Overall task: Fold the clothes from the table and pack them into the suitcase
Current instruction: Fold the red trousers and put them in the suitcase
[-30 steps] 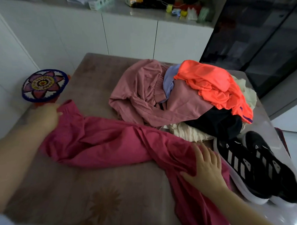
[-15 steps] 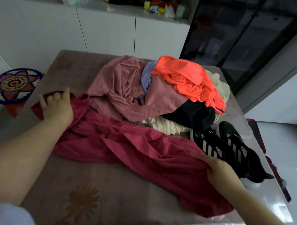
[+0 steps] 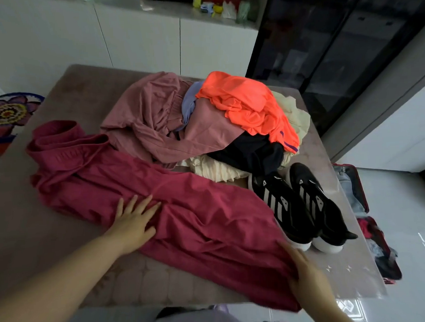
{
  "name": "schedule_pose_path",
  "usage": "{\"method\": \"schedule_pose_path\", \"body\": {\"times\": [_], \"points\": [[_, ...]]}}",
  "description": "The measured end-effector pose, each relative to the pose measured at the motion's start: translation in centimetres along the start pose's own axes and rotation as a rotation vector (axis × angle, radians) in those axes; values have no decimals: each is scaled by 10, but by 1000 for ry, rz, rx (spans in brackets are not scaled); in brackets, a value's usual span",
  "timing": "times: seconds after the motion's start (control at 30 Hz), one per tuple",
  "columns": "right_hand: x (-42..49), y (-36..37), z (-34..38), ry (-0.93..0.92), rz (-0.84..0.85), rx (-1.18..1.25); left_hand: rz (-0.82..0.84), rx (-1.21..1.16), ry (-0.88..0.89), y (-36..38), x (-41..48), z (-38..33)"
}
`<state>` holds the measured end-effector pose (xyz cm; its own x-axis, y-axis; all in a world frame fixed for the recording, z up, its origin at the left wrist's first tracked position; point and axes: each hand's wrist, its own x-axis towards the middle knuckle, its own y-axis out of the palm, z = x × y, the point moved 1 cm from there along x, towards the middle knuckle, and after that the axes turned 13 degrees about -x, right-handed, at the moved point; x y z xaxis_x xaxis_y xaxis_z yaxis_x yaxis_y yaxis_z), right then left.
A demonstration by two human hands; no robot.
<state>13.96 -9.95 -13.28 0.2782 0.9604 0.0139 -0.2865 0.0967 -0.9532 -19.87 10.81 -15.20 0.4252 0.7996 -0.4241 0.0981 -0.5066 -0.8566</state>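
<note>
Two hands work the red trousers [image 3: 184, 210], spread lengthwise across the tabletop [image 3: 27, 242]. The left hand [image 3: 134, 225] presses flat, fingers apart, pinning the cloth, while the right hand [image 3: 306, 276] grips the leg end, likely to tension it for folding.

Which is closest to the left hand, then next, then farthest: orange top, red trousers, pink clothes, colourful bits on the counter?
1. red trousers, under the left hand.
2. pink clothes, just behind them.
3. orange top, farther back, to the right.
4. colourful bits, on the far counter.
</note>
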Motion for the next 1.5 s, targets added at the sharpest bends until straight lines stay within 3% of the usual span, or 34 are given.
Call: {"method": "schedule_pose_path", "body": {"times": [0.13,0.23,0.33,0.4,0.47,0.53,0.6,0.67,0.77,0.9,1.03,1.13,1.2,1.27,1.37,1.43,1.5], "points": [[37,-50,38,-136,-388,-37,-114,-250,254,-20,0,-56],[61,-58,76,-314,-505,-85,11,-526,473,-38,-7,-118],[74,-54,109,-388,-276,112,74,-683,547,-39,-11,-159],[78,-60,117,-312,-24,373,-45,-855,480,-37,-6,-156],[80,-64,108,-200,116,640,-197,-992,363,-40,2,-139],[84,-55,92,-53,150,799,-254,-1182,224,-47,3,-123],[87,-38,78,78,115,599,-246,-1357,126,-51,1,-110],[84,-20,79,76,245,438,-244,-1509,59,-52,-3,-100],[81,6,94,16,454,450,-234,-1809,-53,-52,-8,-93],[95,4,121,63,381,752,-235,-1962,-103,-58,-17,-83],[120,-45,141,-15,409,1005,-282,-2089,-11,-82,-26,-77],[127,-75,138,-93,620,1213,-231,-2112,60,-98,-29,-94],[123,-85,131,-45,630,1125,-177,-2089,76,-100,-26,-111],[120,-91,122,41,514,982,-98,-2075,77,-96,-24,-130],[114,-105,101,140,193,846,36,-1943,139,-82,-19,-151],[111,-123,77,170,-11,880,88,-1646,251,-72,-19,-167],[107,-146,46,141,-184,923,43,-1146,436,-60,-19,-183]]}}
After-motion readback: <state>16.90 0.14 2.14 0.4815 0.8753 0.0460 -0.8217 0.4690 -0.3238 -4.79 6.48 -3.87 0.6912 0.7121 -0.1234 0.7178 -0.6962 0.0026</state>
